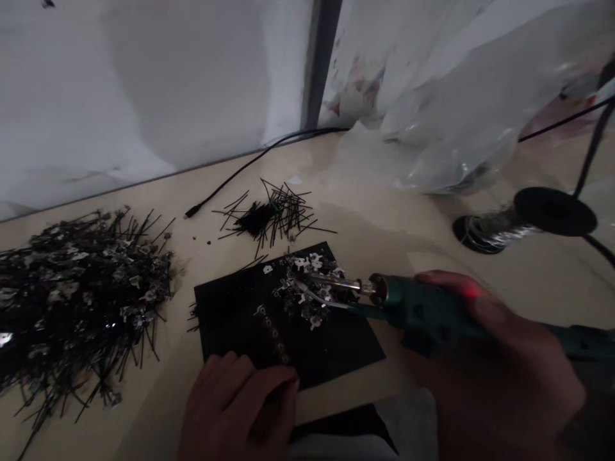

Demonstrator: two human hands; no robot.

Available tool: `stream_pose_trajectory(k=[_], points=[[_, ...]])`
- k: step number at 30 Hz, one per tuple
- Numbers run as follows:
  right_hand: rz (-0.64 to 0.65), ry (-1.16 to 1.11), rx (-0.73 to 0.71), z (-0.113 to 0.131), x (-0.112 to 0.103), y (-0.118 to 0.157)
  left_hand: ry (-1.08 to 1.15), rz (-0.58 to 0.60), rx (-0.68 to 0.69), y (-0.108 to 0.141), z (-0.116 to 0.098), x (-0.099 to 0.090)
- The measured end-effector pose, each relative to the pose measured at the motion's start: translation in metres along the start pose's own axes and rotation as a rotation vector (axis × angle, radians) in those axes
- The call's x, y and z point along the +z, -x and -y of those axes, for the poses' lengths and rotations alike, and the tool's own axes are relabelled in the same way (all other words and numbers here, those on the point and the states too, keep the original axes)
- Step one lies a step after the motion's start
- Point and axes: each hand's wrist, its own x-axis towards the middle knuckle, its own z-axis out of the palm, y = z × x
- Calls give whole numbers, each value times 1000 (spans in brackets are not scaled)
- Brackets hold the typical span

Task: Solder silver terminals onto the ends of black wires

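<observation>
My right hand (504,339) is wrapped round a green soldering gun (432,310). Its metal tip and thin solder feed tube point left into a heap of small silvery metal tabs (312,285). That heap lies on a black mat (230,326). My left hand (240,403) is closed at the mat's lower-left edge, thumb and forefinger pressed together; what they pinch, if anything, is hidden. Just above these fingertips a short row of small metal pieces (272,333) runs up the mat.
A big pile of black wires with metal tabs (86,288) covers the left side. Loose short black wires (273,214) lie behind the mat, near a black cable (240,169). A solder wire spool (509,224) lies at right, below a clear plastic bag (446,121). A wall (168,83) stands behind.
</observation>
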Motion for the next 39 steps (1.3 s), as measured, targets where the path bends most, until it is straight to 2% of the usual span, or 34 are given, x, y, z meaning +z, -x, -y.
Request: stream_pose_trajectory(k=[4, 6, 10, 14, 18, 21, 27, 32, 35, 39], points=[[24, -45, 0, -5, -5, 0, 8, -36, -138, 2, -1, -2], [41, -61, -10, -6, -5, 0, 2, -65, -152, 0, -1, 0], [35, -58, 27, -1, 0, 0, -11, -106, -124, -6, -3, 3], [-1, -38, 88, 3, 5, 0, -5, -94, -105, -10, -4, 3], [-14, -50, 72, 2, 5, 1, 26, -78, -113, -9, -5, 2], [-23, -51, 72, -1, 3, 1, 12, -117, -130, -6, -8, -1], [3, -81, 50, -3, 2, -1, 19, -143, -10, -1, -8, 0], [-22, -93, 54, -5, 4, -1, 34, -147, -15, 5, -11, 5], [-17, -99, 74, -5, 6, 0, 68, -186, -117, 7, -7, -6], [28, -83, 70, -5, 8, 0, -28, -247, -258, -6, 16, -29]])
